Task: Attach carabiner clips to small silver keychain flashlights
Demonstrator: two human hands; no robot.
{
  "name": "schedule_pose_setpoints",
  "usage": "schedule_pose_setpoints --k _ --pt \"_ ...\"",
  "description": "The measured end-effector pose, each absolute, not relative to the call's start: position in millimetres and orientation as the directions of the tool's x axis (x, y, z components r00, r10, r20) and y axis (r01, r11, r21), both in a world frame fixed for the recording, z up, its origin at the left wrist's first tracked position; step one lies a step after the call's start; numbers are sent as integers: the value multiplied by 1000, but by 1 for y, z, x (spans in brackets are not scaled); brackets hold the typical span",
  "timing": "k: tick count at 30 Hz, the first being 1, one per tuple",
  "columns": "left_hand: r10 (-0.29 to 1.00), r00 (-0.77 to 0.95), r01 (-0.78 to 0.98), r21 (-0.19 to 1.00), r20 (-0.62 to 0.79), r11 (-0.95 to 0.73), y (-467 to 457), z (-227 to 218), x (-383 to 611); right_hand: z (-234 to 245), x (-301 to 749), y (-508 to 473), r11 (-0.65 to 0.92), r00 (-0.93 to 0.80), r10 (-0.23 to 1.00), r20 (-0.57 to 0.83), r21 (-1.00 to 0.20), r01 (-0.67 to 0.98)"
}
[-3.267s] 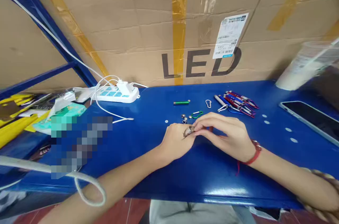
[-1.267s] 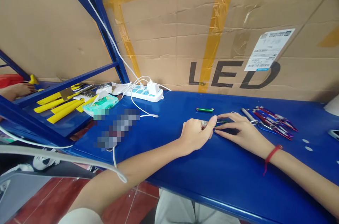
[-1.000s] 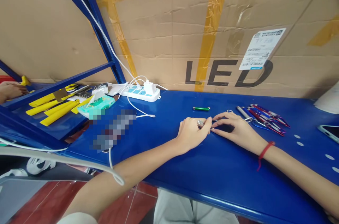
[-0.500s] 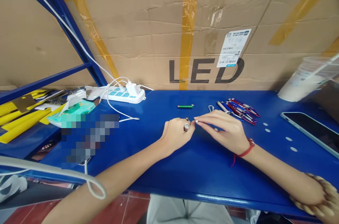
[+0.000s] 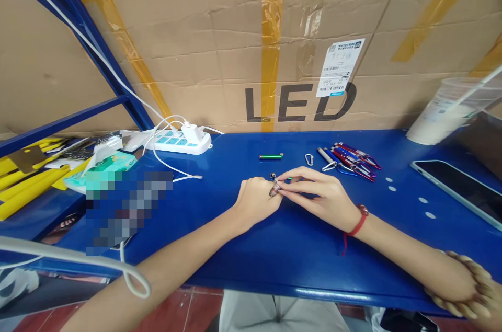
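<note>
My left hand rests on the blue table and pinches a small silver metal cap at its fingertips. My right hand meets it from the right, its thumb and forefinger also on the silver cap. Just behind the fingers lie another tiny silver part and a green carabiner, mostly hidden. Farther back sit a green flashlight tube and a silver carabiner. A red cord circles my right wrist.
A bundle of red, blue and silver mini flashlights lies at the back right. A phone and a plastic cup stand at the right. A white power strip with cables, a tissue pack and yellow strips are at the left. A big cardboard box forms the back wall.
The view swung left toward the side shelf and came back to centre. My right hand reached to the carabiner area and has returned to meet my left hand on the silver cap.
</note>
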State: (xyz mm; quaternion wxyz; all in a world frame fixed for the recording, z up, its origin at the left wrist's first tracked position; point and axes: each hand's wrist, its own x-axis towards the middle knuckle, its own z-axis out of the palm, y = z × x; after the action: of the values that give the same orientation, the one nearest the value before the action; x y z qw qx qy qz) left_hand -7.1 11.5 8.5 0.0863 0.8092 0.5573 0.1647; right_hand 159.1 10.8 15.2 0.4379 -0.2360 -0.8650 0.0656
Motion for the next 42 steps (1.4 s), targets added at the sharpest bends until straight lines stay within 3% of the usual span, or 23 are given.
schedule_pose_setpoints --k 3,8,11,14,16,19,22,25,29,32,42 --pt "938 273 809 476 214 -344 11 8 -5 21 163 13 840 -414 503 758 -317 440" --pt "969 135 541 804 208 -248 16 9 -5 32 181 26 669 -152 591 792 -376 641" --pt "982 78 389 902 172 -189 20 10 -5 31 195 37 581 -203 642 739 -297 758" --pt "989 52 228 963 139 -147 21 10 -6 27 206 45 545 -390 715 580 -113 831" --pt "991 38 149 980 130 -135 22 10 -6 25 210 48 608 -526 727 442 -57 792" --pt "990 9 97 985 142 -143 21 10 -6 25 210 48 694 -646 711 279 -127 709" --pt "987 -11 78 985 158 -156 21 10 -6 25 204 45 689 -655 724 215 -196 698" --pt "980 -19 122 973 199 -195 21 9 -6 22 199 42 701 -652 709 269 -172 692" --pt "945 36 318 892 326 -321 19 8 -5 16 191 40 753 -666 637 389 -125 646" --pt "922 71 411 831 381 -375 17 9 -5 12 182 36 804 -716 581 388 -132 580" --pt "925 50 338 865 378 -371 21 4 -5 4 166 27 843 -788 538 301 -206 497"
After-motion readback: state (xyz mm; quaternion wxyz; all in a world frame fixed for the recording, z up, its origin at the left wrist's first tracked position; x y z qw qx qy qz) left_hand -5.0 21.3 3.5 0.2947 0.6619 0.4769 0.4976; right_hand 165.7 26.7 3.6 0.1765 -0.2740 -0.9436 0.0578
